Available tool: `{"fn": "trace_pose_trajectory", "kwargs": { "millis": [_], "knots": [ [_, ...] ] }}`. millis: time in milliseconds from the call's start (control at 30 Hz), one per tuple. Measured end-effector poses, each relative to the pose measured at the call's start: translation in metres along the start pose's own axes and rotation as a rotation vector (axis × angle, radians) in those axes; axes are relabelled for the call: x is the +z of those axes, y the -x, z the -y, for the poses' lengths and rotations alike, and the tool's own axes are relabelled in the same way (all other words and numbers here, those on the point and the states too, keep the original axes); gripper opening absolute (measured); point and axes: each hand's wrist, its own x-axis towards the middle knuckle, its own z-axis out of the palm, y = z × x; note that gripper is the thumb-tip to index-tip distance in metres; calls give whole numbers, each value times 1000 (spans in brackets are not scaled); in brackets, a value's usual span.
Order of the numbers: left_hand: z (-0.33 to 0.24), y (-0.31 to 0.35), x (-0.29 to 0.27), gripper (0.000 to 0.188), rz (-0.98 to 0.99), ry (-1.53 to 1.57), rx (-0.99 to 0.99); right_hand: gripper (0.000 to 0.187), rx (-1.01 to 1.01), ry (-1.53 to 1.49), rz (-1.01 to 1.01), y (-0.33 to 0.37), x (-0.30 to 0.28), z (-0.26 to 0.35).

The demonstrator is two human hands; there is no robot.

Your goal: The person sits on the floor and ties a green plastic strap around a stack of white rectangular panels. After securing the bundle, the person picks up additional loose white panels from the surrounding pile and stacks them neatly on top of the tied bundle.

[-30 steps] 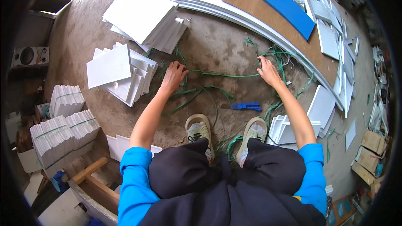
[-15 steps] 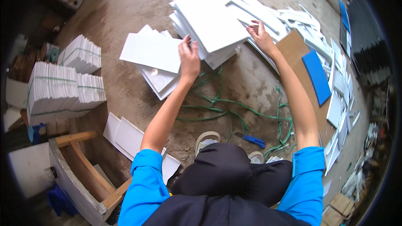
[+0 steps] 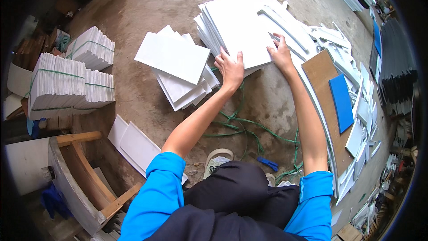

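A stack of large white panels (image 3: 238, 22) leans in layers on the floor ahead of me. At its near edge, my left hand (image 3: 231, 70) curls its fingers round the left corner, its thumb resting by the panel's front edge. My right hand (image 3: 281, 56) grips the right side of the same stack, fingers bent over the border. How many panels lie between my fingers cannot be seen. Just left of the big stack, smaller white panels (image 3: 173, 56) lie in a loose, fanned pile, apart from my left hand.
Bundles of white sheets (image 3: 58, 78) tied with green strap stand at left, behind a wooden frame (image 3: 89, 169). Loose green strapping (image 3: 249, 129) and a blue-handled cutter (image 3: 267, 164) lie near my feet. White offcuts (image 3: 332, 40), a brown board (image 3: 321, 69) and a blue panel (image 3: 342, 102) cover the right.
My left hand has moved right, from beside the smaller pile to the large stack's corner. My right hand has closed in on the stack's right edge. The view has shifted slightly.
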Motion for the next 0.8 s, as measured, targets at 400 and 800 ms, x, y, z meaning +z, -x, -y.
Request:
{"fn": "trace_pose_trajectory", "kwargs": {
  "millis": [400, 800],
  "knots": [
    [6, 30, -12, 57, 114, 321, 156, 68, 43, -283, 23, 45, -32, -17],
    [-23, 97, 48, 64, 551, 381, 658, 37, 51, -506, -6, 144, -133, -62]
  ]
}}
